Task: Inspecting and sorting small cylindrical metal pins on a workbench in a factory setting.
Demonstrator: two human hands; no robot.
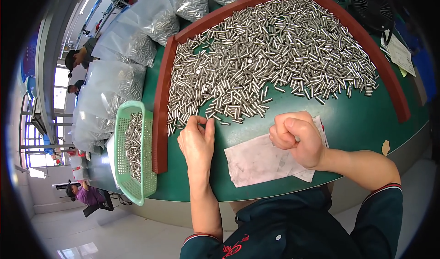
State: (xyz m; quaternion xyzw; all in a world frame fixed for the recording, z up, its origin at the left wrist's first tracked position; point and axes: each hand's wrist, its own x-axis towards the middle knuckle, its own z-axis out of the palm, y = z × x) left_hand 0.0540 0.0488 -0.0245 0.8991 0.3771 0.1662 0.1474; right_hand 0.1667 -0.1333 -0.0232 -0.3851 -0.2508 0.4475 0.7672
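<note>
A big heap of small silver metal pins (270, 52) lies on the green table (357, 121), fenced by a brown-red raised border (160, 116). My left hand (198, 142) rests at the near edge of the heap, fingers curled together and pinching at pins by its fingertips. My right hand (298, 137) is balled into a fist above a smudged white sheet of paper (261, 160); whether it holds pins inside is hidden.
A light green plastic basket (135, 151) with pins in it sits left of the border at the table's edge. Clear plastic bags of pins (119, 61) pile up at the far left. A black fan (371, 4) and papers (401, 52) lie far right. Other people sit in the background at left.
</note>
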